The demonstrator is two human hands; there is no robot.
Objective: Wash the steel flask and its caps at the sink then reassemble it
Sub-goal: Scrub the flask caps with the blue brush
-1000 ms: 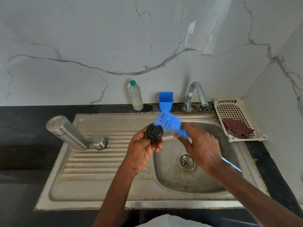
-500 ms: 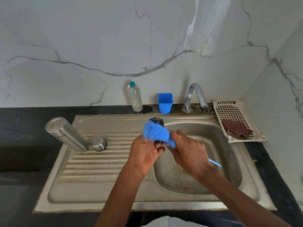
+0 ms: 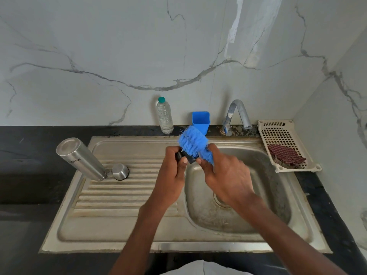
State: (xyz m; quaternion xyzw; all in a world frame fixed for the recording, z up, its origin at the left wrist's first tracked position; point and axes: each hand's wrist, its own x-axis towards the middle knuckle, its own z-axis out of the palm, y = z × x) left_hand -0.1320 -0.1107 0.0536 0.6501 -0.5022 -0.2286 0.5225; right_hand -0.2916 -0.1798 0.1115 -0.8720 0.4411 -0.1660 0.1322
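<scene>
My left hand [image 3: 173,171] grips the black inner cap [image 3: 181,155] over the left rim of the sink basin [image 3: 278,187]; the cap is mostly hidden by fingers and bristles. My right hand [image 3: 224,173] holds a blue bottle brush [image 3: 193,144], whose bristles press on the cap. The steel flask [image 3: 78,158] stands upside down, leaning, at the far left of the ribbed drainboard [image 3: 123,195]. The small steel outer cap [image 3: 120,171] sits right beside the flask's mouth.
A clear water bottle [image 3: 164,116] and a blue holder cup [image 3: 200,122] stand at the back ledge. The tap [image 3: 236,114] is off. A white perforated tray [image 3: 284,143] with a checked cloth [image 3: 286,157] sits on the right of the dark counter [image 3: 29,155].
The brush has swept back and forth across the cap, from right of it to over it, now angled up toward the back. My left hand has turned the cap, hiding its face.
</scene>
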